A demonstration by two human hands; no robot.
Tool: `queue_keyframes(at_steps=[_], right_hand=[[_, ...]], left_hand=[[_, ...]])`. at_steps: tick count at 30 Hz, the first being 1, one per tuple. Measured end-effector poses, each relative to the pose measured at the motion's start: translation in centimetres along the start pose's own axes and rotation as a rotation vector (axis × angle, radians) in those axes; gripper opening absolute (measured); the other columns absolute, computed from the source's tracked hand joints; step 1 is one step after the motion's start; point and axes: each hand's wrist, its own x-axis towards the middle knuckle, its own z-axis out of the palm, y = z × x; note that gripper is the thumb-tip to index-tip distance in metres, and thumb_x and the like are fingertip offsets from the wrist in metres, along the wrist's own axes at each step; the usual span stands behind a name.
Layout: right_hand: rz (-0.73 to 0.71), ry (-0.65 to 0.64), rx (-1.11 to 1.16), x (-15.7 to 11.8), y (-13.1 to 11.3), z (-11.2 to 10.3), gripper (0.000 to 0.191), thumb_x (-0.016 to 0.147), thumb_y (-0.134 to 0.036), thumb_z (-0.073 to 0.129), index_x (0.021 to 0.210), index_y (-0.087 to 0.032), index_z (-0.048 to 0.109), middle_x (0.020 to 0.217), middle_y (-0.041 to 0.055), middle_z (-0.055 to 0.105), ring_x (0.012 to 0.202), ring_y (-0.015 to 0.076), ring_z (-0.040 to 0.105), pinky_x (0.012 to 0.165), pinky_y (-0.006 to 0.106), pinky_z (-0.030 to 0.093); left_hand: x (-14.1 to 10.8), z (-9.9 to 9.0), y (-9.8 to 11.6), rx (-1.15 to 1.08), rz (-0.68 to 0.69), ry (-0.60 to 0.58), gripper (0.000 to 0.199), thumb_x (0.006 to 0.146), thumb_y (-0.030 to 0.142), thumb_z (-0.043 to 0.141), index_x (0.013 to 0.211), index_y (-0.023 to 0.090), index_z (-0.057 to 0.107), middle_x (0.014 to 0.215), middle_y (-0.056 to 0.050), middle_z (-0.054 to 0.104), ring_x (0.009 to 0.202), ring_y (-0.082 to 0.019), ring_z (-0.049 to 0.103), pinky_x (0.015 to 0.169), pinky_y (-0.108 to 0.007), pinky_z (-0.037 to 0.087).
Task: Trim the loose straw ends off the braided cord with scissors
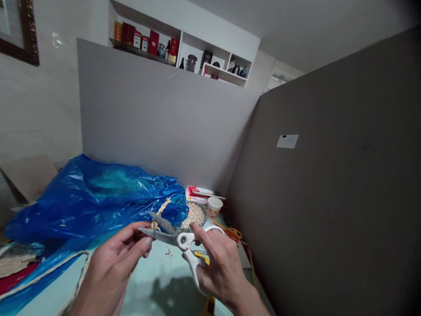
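Observation:
White-handled scissors (184, 240) are in my right hand (224, 264), with its fingers and thumb in the handle loops. Their blades stand apart and point left, with a pale braided straw cord (163, 206) between them near the tips. My left hand (115, 260) pinches this cord between thumb and fingers, right beside the blades. The cord's short end sticks up past the upper blade. Another length of pale cord (37, 278) lies at the lower left; whether it joins the held piece I cannot tell. Small scraps (168, 252) lie on the pale table (151, 280) below.
A crumpled blue plastic sheet (92, 195) covers the table's back left. Behind my right hand are a round woven basket (196, 215), a paper cup (214, 207) and a red-and-white package (192, 194). Tall grey panels (163, 115) border the back and right. A yellow object (208, 310) lies below.

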Motion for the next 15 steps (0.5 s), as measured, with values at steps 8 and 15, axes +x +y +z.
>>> queue_keyframes(at_steps=[8,15], right_hand=[[-0.096,0.080,-0.094,-0.1,0.9,-0.2,0.064,0.067,-0.010,0.052,0.130,-0.014,0.062,0.070,0.0034,0.062,0.060,0.0212,0.054,0.056,0.031,0.038],[-0.099,0.098,-0.042,-0.4,1.2,0.5,0.060,0.069,-0.010,0.049,0.128,-0.017,0.060,0.073,0.0028,0.068,0.059,0.0194,0.058,0.056,0.030,0.041]], left_hand=[[-0.2,-0.1,0.2,0.019,-0.021,-0.060,0.038,0.064,0.041,0.091,0.096,0.024,0.080,0.084,-0.002,0.074,0.088,-0.025,0.065,0.075,-0.029,0.054],[-0.6,-0.3,0.4,0.037,-0.049,-0.105,0.033,0.067,0.045,0.089,0.089,0.023,0.078,0.082,-0.001,0.070,0.085,-0.020,0.058,0.070,-0.023,0.052]])
